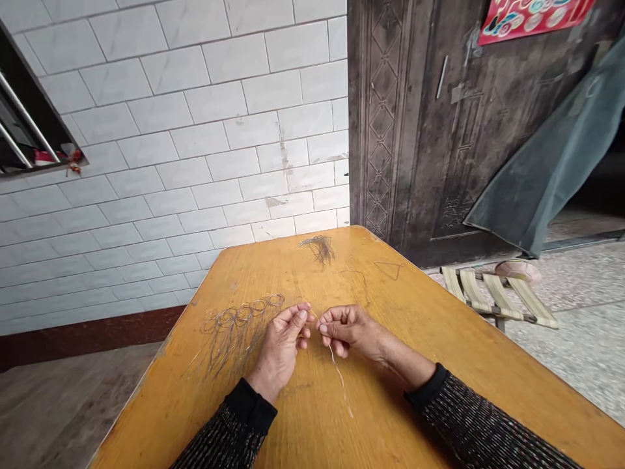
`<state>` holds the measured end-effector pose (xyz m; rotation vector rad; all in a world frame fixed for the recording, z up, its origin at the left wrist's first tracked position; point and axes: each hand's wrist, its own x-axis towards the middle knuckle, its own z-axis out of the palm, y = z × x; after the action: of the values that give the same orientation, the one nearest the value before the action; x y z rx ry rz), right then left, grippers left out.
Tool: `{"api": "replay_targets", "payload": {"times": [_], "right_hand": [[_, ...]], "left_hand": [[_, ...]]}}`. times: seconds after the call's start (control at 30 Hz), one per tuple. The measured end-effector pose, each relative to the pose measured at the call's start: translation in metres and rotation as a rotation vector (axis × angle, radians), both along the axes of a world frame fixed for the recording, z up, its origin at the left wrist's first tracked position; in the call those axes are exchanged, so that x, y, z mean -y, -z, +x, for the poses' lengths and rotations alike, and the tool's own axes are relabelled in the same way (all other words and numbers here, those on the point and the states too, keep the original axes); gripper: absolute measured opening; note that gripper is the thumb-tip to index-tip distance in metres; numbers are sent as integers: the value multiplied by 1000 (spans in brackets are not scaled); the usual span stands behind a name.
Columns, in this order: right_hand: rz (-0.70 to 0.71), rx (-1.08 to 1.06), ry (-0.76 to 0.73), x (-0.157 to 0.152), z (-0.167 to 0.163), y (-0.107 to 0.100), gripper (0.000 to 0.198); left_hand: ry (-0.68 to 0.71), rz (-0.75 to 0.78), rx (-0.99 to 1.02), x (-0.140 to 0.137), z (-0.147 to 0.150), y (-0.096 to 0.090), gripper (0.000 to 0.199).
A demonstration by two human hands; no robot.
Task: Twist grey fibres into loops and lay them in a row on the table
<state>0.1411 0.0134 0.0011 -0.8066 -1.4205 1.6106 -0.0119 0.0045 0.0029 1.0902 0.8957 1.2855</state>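
Note:
Thin, pale wire (338,372) runs between my two hands and trails down toward me over the tabletop. One end of it is pinched between the thumb and forefinger of my left hand (286,345). A short way to the right, my right hand (349,329) pinches the same wire with thumb and fingertips. Left of my left hand lies a row of several wire loops (243,315) with long loose tails. A bundle of dark wires (319,249) rests near the table's far end.
The wooden table (312,433) reaches toward a white tiled wall (234,98). A bent wire (389,268) lies at its right side. Beyond the right edge stand a strap-seat folding stool (498,296) and a dark door (400,117) with a hanging grey-green curtain (551,150).

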Motion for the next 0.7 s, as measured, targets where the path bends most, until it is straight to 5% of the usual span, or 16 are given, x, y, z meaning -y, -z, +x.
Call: {"api": "replay_targets", "payload": {"times": [0.3, 0.7], "right_hand": [[1, 59, -19, 3, -6, 3, 28], [171, 198, 51, 12, -15, 5, 14]], "left_hand": [[21, -61, 193, -4, -2, 2, 27], [25, -4, 182, -5, 3, 8, 21]]}}
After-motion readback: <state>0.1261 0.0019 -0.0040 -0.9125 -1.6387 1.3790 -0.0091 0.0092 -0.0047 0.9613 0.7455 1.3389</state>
